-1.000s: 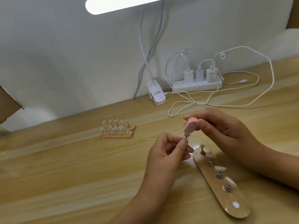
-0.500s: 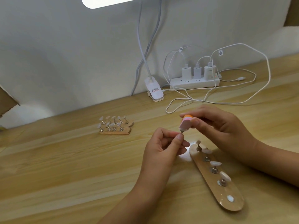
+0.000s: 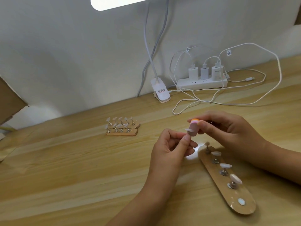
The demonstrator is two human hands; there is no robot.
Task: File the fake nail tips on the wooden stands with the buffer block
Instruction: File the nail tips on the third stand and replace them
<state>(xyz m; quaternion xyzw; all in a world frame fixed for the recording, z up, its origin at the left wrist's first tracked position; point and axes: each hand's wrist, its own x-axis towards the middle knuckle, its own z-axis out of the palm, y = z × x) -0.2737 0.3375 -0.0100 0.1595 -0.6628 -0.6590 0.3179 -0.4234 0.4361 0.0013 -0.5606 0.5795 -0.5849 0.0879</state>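
My left hand (image 3: 171,149) pinches the small peg of a clear fake nail tip (image 3: 189,130) and holds it up above the table. My right hand (image 3: 228,132) grips a pink buffer block (image 3: 193,128) with an orange top, pressed against that tip. Just below my right hand lies a long oval wooden stand (image 3: 231,193) with several white nail tips on metal pegs. Two more wooden stands (image 3: 122,129) with nail tips sit side by side further back on the left.
A white clip lamp base (image 3: 160,91) stands at the wall, its lit bar overhead. A white power strip (image 3: 202,83) with three chargers and looping white cables (image 3: 244,101) lies at the back right. A cardboard edge (image 3: 9,101) juts in at far left.
The buffer block has shifted slightly against the nail tip held by my left hand. Both hands keep their grips; the view has shifted a little.
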